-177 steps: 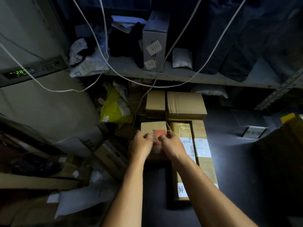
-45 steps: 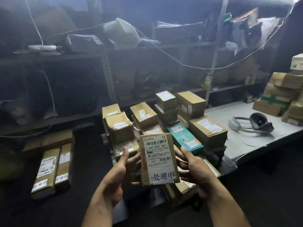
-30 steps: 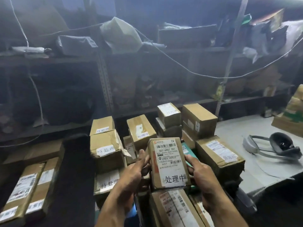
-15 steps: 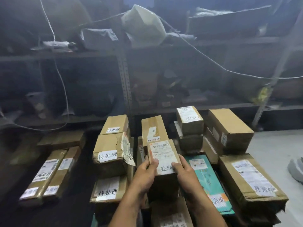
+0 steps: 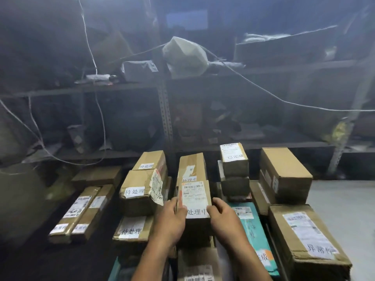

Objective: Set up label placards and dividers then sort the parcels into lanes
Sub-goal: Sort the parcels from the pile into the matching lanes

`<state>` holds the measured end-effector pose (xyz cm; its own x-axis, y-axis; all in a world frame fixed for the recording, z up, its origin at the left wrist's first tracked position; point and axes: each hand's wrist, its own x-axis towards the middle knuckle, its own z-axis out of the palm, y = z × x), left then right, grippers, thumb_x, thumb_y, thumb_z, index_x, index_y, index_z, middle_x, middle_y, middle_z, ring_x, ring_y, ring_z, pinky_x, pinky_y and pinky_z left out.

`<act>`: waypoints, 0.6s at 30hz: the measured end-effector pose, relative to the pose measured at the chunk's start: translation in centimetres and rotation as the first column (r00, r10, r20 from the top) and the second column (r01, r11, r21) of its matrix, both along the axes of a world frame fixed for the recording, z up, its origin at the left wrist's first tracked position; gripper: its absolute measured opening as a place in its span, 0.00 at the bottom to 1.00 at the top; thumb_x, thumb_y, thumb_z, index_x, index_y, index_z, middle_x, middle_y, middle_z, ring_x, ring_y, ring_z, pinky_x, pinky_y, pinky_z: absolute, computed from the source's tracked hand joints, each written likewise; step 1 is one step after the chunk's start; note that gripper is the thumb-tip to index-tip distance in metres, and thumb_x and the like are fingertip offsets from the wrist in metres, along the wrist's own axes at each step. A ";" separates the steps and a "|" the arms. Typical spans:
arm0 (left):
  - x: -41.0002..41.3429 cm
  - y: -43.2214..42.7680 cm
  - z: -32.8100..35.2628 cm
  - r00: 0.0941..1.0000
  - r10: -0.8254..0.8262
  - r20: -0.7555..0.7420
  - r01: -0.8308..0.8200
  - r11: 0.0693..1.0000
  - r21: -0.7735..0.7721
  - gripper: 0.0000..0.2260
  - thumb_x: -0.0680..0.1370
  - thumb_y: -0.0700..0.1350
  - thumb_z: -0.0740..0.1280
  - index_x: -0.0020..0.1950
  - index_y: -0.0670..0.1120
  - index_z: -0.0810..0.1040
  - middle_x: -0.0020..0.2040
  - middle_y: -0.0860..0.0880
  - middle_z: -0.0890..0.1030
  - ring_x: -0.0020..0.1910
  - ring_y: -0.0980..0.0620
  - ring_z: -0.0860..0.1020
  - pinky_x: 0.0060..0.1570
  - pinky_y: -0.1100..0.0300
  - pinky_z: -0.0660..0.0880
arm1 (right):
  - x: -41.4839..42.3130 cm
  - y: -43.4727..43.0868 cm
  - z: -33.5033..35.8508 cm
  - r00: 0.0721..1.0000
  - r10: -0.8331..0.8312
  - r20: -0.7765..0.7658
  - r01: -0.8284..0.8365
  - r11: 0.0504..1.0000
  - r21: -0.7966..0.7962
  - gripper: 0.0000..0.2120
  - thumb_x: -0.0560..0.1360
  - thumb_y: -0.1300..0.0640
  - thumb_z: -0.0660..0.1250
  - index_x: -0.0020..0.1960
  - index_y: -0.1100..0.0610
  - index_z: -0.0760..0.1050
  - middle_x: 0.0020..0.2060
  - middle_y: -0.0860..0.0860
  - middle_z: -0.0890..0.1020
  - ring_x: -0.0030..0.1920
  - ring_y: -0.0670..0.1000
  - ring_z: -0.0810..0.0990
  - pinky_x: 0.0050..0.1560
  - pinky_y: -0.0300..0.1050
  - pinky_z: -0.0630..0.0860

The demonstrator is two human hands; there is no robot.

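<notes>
Left hand and right hand: each grip clamped on a side edge of the labelled parcel, atop the middle stack. Tan box just beside its left edge, teal parcel lower right. Bare bench far right.

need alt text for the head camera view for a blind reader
A left hand and right hand hold a small cardboard parcel by its sides over the middle row of boxes. Labelled cardboard boxes stand in rows on either side, with dim cluttered shelves behind.
</notes>
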<state>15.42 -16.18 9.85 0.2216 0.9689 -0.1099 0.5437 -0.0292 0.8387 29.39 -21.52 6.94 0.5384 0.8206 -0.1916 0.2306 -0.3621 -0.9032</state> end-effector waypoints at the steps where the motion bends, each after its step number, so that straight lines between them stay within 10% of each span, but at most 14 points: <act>1: -0.3 -0.8 0.9 0.995 -0.018 -0.098 0.025 0.997 0.071 0.17 0.83 0.53 0.61 0.72 0.58 0.72 0.61 0.55 0.80 0.54 0.50 0.81 0.55 0.51 0.80 | -0.2 -0.5 0.8 0.998 0.006 0.068 -0.006 1.000 0.000 0.26 0.72 0.36 0.58 0.69 0.40 0.72 0.58 0.43 0.83 0.57 0.49 0.81 0.60 0.57 0.78; 18: -10.0 -2.3 4.1 0.904 0.179 -0.387 -0.056 0.950 0.308 0.22 0.83 0.54 0.58 0.78 0.55 0.65 0.75 0.54 0.69 0.70 0.51 0.71 0.69 0.50 0.69 | -9.2 -1.6 6.3 0.880 0.175 0.441 -0.232 0.969 0.080 0.20 0.84 0.46 0.58 0.75 0.44 0.69 0.77 0.43 0.67 0.77 0.48 0.63 0.76 0.51 0.63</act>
